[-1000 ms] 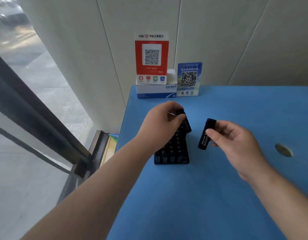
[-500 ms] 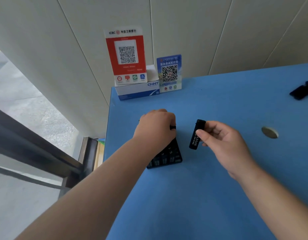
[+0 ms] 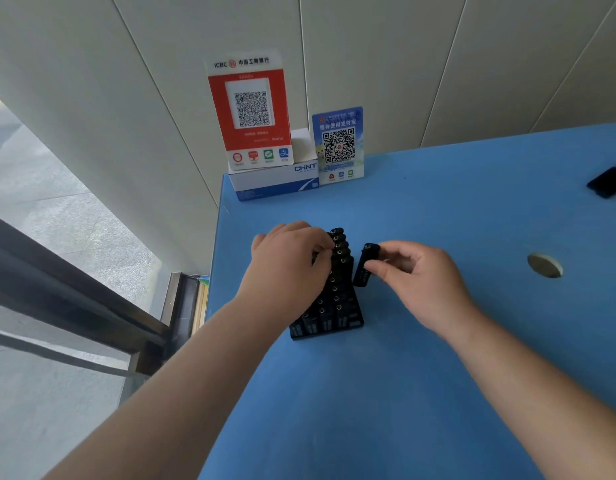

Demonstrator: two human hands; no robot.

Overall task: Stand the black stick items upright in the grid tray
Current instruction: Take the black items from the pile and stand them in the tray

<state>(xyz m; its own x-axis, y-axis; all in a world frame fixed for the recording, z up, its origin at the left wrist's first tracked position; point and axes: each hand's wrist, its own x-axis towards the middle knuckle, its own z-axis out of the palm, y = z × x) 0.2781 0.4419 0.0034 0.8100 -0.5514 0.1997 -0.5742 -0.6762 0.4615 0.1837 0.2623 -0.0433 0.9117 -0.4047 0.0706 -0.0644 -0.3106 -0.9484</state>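
Observation:
A black grid tray (image 3: 355, 323) sits on the blue table near its left edge, with several black sticks (image 3: 341, 258) standing upright in it. My left hand (image 3: 289, 268) lies over the tray's left and far side, fingers curled onto the tops of the standing sticks. My right hand (image 3: 417, 282) pinches one black stick (image 3: 366, 265) nearly upright, just right of the tray's far rows and close to the standing sticks. The tray's left cells are hidden under my left hand.
A white and blue box (image 3: 275, 178) with a red QR sign (image 3: 249, 109) and a blue QR card (image 3: 338, 145) stands at the table's back left by the wall. A round hole (image 3: 545, 265) is at the right. A dark object (image 3: 609, 180) lies at the far right edge.
My right hand has brought its stick leftward, closer to the tray. My left hand stays on the standing sticks, and more of them show past its fingers. The camera has shifted.

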